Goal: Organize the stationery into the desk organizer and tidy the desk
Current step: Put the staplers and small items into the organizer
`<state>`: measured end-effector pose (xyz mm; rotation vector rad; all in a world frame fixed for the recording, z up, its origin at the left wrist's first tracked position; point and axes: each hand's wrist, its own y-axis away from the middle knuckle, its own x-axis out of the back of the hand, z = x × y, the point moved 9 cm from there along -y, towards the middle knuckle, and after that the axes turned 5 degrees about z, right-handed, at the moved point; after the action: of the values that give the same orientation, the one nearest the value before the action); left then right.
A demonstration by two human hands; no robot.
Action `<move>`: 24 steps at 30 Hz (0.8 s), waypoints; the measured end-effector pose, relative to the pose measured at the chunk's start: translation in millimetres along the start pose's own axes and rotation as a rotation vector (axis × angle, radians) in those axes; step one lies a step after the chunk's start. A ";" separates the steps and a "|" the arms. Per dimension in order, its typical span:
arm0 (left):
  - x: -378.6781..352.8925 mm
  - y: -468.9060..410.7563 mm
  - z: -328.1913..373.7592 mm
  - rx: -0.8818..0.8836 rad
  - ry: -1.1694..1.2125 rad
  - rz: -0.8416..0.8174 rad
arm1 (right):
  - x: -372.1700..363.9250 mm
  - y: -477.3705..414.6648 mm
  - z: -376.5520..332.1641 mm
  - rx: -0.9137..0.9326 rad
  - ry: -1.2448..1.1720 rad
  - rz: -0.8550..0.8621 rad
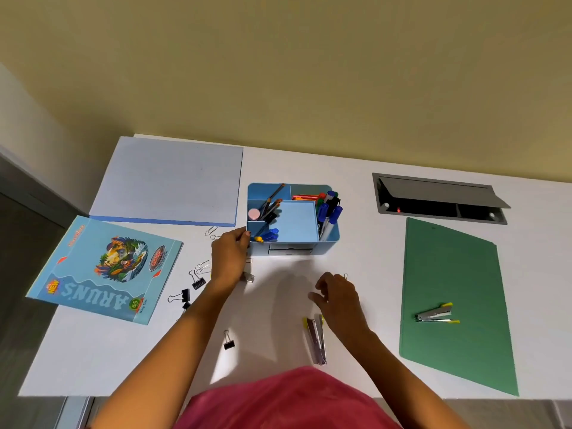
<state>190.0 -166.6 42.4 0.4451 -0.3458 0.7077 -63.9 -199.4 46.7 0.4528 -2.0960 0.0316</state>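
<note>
White desk, yellow wall. Left hand grips a corner of the pen-filled blue desk organizer. Right hand in front of it, curled; can't tell if it holds anything.

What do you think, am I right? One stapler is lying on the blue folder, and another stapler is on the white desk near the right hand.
Almost. The folder under the first stapler is green, not blue, as the head view shows. The other stapler does lie on the white desk near the right hand.
</note>
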 end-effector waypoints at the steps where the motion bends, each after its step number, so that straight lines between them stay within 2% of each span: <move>1: -0.1 0.5 1.5 -0.010 -0.027 0.002 | -10.7 3.2 8.9 -0.052 0.046 -0.078; 4: 0.1 0.2 2.4 -0.034 -0.071 0.004 | -36.7 14.9 23.2 -0.169 0.192 -0.263; 6: -0.6 -1.1 0.3 -0.033 -0.077 -0.003 | -49.7 21.5 25.3 -0.169 0.275 -0.322; 11: -1.5 -1.1 -3.1 0.006 -0.069 -0.015 | -50.6 21.2 17.3 -0.090 0.310 -0.279; 14: 0.5 -1.1 4.4 -0.008 -0.091 0.001 | -42.7 16.4 15.7 -0.058 0.213 -0.222; 18: 2.9 -3.9 33.8 -0.152 -0.044 0.026 | -15.1 9.7 13.4 -0.013 0.033 -0.055; 24: -22.3 -7.0 84.4 -0.446 -0.142 -0.117 | 42.3 3.5 -8.5 0.170 -0.180 0.275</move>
<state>166.0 -225.8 102.4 0.0896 -0.5914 0.4672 -78.1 -207.4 86.7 0.2732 -2.3301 0.3433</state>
